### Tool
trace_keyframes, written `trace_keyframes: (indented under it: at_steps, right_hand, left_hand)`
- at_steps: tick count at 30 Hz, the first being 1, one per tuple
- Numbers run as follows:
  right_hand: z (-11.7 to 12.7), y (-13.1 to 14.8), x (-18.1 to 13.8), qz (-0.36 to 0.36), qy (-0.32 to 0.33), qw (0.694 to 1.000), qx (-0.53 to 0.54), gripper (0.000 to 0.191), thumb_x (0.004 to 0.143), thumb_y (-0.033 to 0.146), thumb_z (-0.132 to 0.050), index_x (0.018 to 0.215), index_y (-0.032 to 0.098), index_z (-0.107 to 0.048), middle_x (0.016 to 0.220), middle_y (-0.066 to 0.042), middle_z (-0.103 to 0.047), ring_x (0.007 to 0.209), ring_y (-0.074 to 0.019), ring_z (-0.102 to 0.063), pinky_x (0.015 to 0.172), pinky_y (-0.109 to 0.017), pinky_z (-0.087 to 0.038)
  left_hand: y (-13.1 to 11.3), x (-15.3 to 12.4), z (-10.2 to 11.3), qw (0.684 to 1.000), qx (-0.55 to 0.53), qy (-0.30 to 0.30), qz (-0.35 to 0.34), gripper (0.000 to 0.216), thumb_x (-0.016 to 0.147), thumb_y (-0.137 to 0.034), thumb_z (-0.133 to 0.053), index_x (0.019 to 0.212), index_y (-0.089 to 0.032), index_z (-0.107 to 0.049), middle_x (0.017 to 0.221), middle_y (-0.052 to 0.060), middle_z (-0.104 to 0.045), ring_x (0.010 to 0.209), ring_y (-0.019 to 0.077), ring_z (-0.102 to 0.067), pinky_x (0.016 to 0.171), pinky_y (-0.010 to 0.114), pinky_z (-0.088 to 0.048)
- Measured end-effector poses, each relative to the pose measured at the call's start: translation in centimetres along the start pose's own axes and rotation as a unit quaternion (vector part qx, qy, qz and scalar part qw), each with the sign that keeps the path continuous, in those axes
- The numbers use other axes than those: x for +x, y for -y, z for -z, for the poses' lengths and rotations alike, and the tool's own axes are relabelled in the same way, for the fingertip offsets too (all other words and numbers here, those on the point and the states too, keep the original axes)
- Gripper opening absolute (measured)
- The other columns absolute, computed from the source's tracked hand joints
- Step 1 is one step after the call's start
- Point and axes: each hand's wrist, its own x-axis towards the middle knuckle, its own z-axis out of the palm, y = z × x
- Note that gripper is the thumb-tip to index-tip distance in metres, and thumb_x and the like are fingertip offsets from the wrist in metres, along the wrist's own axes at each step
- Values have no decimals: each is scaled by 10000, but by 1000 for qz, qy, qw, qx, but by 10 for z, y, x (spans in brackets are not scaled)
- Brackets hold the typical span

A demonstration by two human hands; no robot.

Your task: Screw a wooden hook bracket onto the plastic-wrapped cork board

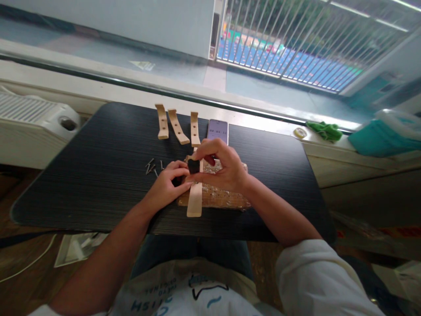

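Note:
A pale wooden strip [194,204] lies across a brown block [226,201] wrapped in clear, shiny film. My right hand [226,169] reaches over the block, thumb and fingers closed round a small black piece [194,166] above the strip. From the left, my left hand [169,184] comes in with bent fingers, its thumb tip at the strip's edge and its fingertips near the black piece. What lies between those left fingers is hidden. Several metal screws [150,166] are scattered on the table just beyond my left hand.
Three curved wooden pieces with holes, among them a middle one [178,127], lie at the table's far side. Right of them is a phone [218,129] showing a timer. The dark table [82,175] meets a window sill holding a green cloth [324,131] and a tape roll [300,132].

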Motion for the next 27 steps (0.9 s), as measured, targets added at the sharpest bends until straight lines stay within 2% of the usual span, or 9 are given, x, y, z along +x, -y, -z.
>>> trace_keyframes:
  at_steps: [9, 17, 27]
  right_hand:
    - [-3, -1, -1, 7, -17, 1000, -9, 235, 884, 374, -573, 999, 188, -486, 882, 17, -585, 788, -68, -576, 631, -204, -467]
    - [-2, 0, 0, 14, -15, 1000, -15, 203, 885, 310, -589, 1011, 187, -487, 879, 15, -583, 795, -75, -574, 638, -209, -484]
    - [-1, 1, 2, 30, -9, 999, -42, 194, 902, 339, -560, 997, 181, -501, 848, 18, -584, 799, -86, -595, 641, -225, -508]
  left_hand:
    - [-6, 1, 1, 1000, -3, -8, 7, 184, 721, -349, -611, 802, -193, -665, 950, 59, -648, 945, 254, -595, 899, 409, -498]
    - [-6, 0, 0, 1000, -7, -10, -3, 184, 734, -334, -618, 821, -184, -681, 953, 62, -649, 956, 255, -601, 916, 410, -495]
    - [-5, 0, 0, 1000, -3, -6, -1, 196, 732, -348, -614, 828, -189, -679, 955, 57, -650, 961, 256, -596, 908, 407, -495]
